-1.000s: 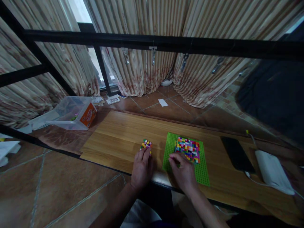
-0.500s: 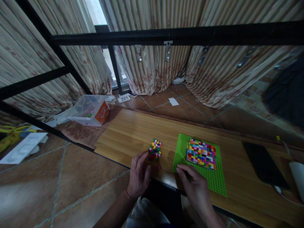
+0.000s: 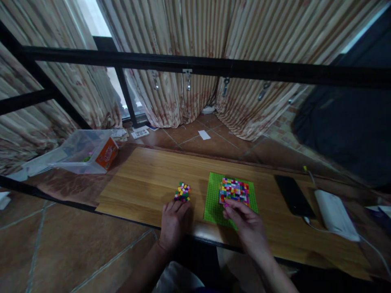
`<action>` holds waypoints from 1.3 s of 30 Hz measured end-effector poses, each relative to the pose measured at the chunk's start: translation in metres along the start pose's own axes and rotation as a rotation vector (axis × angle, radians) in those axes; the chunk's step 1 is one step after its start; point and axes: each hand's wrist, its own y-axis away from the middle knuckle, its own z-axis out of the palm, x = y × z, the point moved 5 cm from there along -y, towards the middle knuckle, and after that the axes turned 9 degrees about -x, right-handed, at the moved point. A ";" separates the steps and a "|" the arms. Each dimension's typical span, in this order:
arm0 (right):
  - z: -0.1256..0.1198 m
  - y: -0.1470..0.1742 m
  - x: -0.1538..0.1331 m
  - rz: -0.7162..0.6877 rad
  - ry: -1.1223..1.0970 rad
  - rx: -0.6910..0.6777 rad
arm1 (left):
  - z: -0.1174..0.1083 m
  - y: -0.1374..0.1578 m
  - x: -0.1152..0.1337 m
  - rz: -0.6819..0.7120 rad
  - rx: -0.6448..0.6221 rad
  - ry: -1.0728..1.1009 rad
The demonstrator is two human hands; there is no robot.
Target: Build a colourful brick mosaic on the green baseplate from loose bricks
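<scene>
Between the thumb and fingertips of my right hand (image 3: 249,221) is a small magenta toy brick (image 3: 226,205), held at the near left edge of a multicoloured brick block (image 3: 235,189). That block, built of many small bricks, sits on a green studded baseplate (image 3: 214,203). My left hand (image 3: 173,223) rests at the near side of a loose pile of small coloured bricks (image 3: 183,189). Its fingers are curled downward and closed, and the hand itself hides the tips and anything in them.
A wooden table (image 3: 137,175) carries a black phone (image 3: 295,195) and a white corded device (image 3: 336,215) on the right. Past its left end stands a clear plastic box (image 3: 76,162) with an orange label. A black metal bar (image 3: 146,61) crosses ahead, before striped curtains (image 3: 198,36).
My right hand has moved from the baseplate's near left corner up to the block's near edge. My left hand has curled its fingers beside the pile. The view has swung right.
</scene>
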 end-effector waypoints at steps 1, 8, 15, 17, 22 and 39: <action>0.000 0.000 -0.003 -0.015 -0.007 0.001 | 0.000 -0.003 -0.001 -0.005 0.016 -0.002; 0.004 0.008 -0.011 -0.130 0.103 0.005 | -0.019 -0.019 0.042 -0.035 -0.002 0.432; 0.005 0.012 -0.022 -0.265 0.408 -0.086 | -0.024 -0.037 0.087 -0.021 -0.224 0.857; 0.004 0.013 -0.023 -0.297 0.503 -0.086 | -0.021 -0.038 0.089 -0.044 -0.245 0.856; 0.004 0.016 -0.018 -0.348 0.620 -0.136 | -0.017 -0.039 0.089 -0.053 -0.309 0.802; -0.009 0.007 -0.005 -0.107 0.343 -0.092 | -0.005 -0.053 0.102 0.117 -0.379 0.297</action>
